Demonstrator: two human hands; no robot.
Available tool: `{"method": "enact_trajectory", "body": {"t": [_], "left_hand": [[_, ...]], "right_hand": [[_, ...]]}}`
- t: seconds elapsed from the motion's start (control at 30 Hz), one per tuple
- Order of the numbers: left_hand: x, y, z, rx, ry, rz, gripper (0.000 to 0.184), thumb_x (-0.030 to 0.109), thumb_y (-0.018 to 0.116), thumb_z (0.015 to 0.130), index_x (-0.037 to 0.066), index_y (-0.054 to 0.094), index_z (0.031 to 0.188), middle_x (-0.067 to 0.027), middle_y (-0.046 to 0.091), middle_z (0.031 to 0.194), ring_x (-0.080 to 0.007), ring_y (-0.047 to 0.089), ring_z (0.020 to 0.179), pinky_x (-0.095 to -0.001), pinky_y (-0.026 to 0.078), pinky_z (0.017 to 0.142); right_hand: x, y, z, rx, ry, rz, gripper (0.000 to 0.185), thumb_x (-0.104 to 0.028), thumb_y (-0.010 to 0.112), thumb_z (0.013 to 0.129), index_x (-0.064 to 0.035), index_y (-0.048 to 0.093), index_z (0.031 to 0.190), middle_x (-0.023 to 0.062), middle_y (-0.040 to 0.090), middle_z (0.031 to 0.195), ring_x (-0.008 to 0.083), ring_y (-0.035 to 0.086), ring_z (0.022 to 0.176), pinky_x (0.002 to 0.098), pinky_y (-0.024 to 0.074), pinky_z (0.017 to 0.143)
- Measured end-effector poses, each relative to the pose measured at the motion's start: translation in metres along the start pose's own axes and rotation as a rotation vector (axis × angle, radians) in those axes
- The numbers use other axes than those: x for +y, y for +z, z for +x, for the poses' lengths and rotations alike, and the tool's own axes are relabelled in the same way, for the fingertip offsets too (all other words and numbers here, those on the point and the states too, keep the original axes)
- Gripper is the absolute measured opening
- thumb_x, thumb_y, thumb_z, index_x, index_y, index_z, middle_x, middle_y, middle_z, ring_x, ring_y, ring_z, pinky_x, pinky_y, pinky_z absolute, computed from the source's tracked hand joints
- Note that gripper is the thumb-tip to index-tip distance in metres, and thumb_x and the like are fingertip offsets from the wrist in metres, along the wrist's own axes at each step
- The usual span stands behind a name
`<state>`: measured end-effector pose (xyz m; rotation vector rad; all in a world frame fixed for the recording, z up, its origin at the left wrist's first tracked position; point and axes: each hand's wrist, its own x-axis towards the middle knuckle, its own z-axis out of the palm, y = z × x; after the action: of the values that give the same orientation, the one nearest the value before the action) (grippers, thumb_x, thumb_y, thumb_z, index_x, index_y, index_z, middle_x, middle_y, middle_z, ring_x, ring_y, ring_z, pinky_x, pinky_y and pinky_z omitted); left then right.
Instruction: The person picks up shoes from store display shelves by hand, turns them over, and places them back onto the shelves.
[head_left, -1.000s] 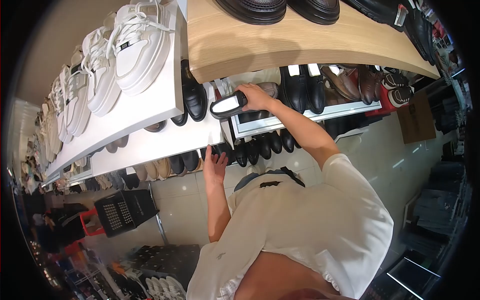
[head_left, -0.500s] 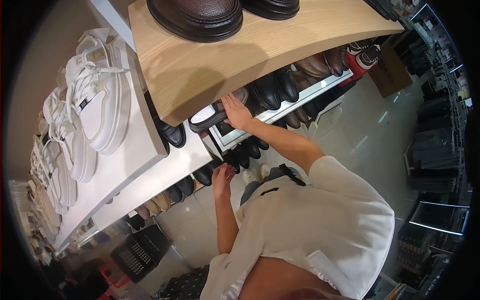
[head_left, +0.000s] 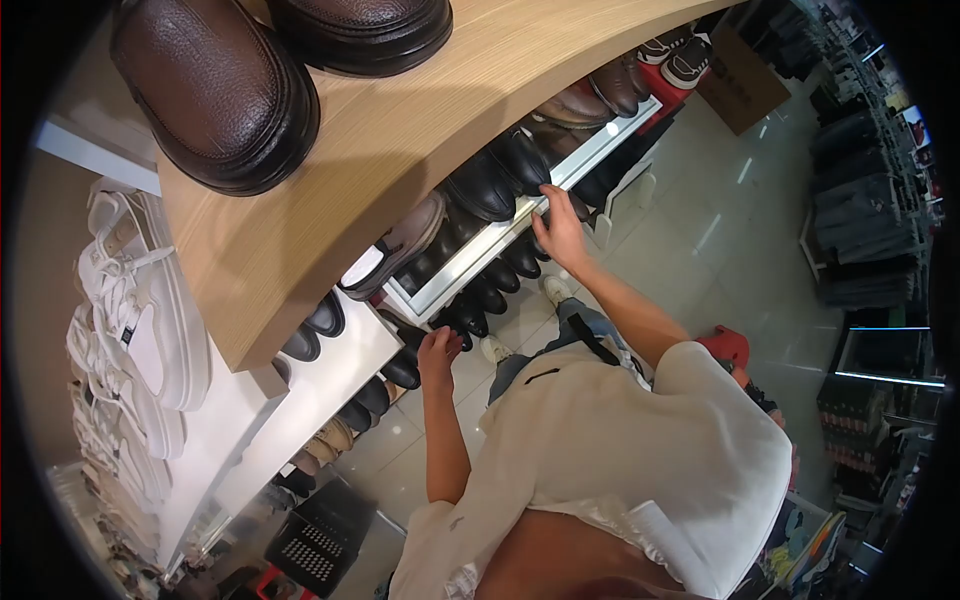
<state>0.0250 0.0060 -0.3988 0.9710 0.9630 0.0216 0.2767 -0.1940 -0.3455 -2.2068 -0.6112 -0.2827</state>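
My right hand is at the front edge of the white-framed shelf, its fingertips beside the toe of a black leather shoe. Its thumb and fingers are apart, and no shoe is in it. Lower and to the left, my left hand is raised with loosely bent fingers and holds nothing. Behind it are dark shoes on a lower level. The dark grey shoe with a white insole lies at the shelf's left end, partly beneath the wooden upper shelf.
Large brown shoes stand on the wooden shelf, white sneakers on the left shelf. A black basket is at the lower left, a cardboard box at the upper right. Clothing racks line the right side.
My right hand has left the dark grey shoe and moved right along the shelf to the black shoes. The view has turned and shifted right, and my left hand's fingers have curled from their earlier spread.
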Motion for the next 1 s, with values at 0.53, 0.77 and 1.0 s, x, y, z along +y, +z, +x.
{"method": "enact_trajectory", "body": {"t": [0.53, 0.77, 1.0], "left_hand": [[-0.028, 0.151, 0.010, 0.252, 0.096, -0.256, 0.029, 0.022, 0.063, 0.091, -0.001, 0.060, 0.108, -0.0108, 0.065, 0.096, -0.0215, 0.066, 0.087, -0.0334, 0.053, 0.079], [-0.049, 0.287, 0.012, 0.240, 0.018, -0.307, 0.032, 0.024, 0.061, 0.092, -0.001, 0.057, 0.112, -0.0132, 0.063, 0.105, -0.0227, 0.064, 0.094, -0.0337, 0.051, 0.085], [-0.036, 0.348, 0.001, 0.098, 0.055, -0.104, 0.045, 0.031, 0.060, 0.095, -0.004, 0.052, 0.123, -0.0154, 0.059, 0.115, -0.0257, 0.061, 0.107, -0.0348, 0.049, 0.091]], "right_hand": [[0.198, -0.007, 0.236, -0.189, -0.012, -0.294, 0.087, -0.035, 0.077, 0.076, 0.0033, 0.034, 0.141, 0.0236, 0.041, 0.141, 0.0402, 0.033, 0.136, 0.0454, 0.0293, 0.112], [0.204, -0.033, 0.267, -0.526, -0.141, -0.388, 0.083, -0.045, 0.079, 0.067, 0.0012, 0.047, 0.128, 0.0219, 0.055, 0.124, 0.0356, 0.050, 0.120, 0.0457, 0.0393, 0.100], [0.199, -0.098, 0.211, -0.669, 0.248, -0.062, 0.067, -0.041, 0.078, 0.070, 0.0025, 0.055, 0.115, 0.0212, 0.065, 0.106, 0.0345, 0.063, 0.097, 0.0375, 0.0491, 0.087]]}}
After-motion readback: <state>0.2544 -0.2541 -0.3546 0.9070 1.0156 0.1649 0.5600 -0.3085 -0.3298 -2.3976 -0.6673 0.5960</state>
